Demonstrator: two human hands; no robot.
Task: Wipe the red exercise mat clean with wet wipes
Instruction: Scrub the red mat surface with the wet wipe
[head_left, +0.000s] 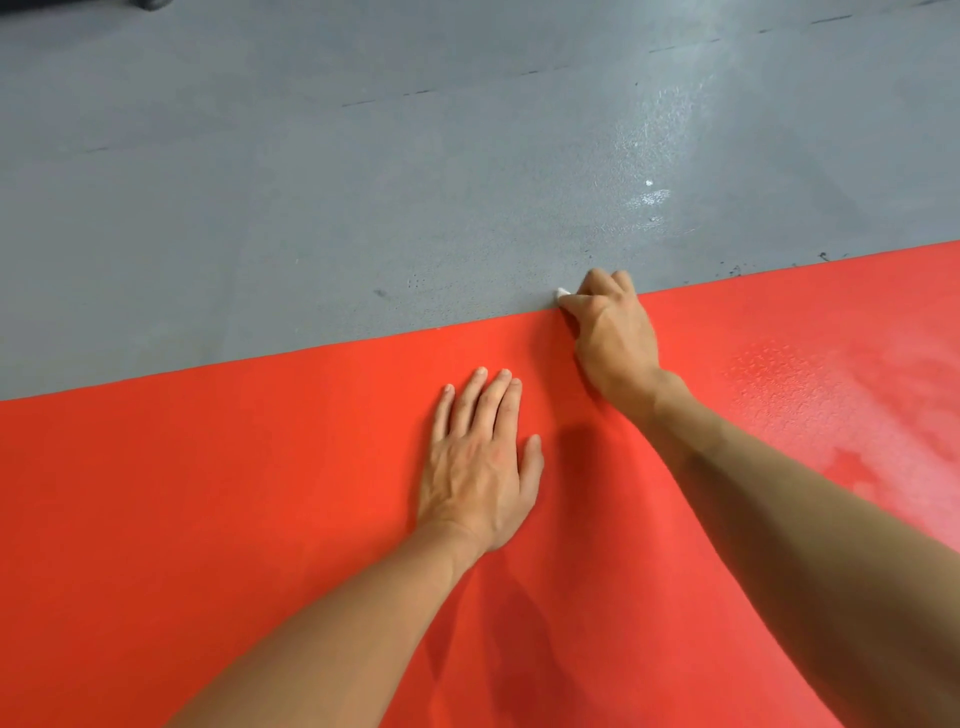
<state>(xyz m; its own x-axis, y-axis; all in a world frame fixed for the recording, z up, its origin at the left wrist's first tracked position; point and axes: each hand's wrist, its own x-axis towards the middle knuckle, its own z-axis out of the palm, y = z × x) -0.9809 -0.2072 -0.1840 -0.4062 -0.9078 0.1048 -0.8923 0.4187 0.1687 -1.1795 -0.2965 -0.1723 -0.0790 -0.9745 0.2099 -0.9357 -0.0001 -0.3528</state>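
The right hand (615, 338) has its fingers curled in a grip around a white wet wipe (562, 294), of which only a small corner shows, at the far edge of the red exercise mat (260, 493). The left hand (480, 462) lies flat on the mat, fingers straight and close together, just beside the right wrist. The mat lies on a grey floor (311, 182), and its right portion shows a glossy patch (831, 395).
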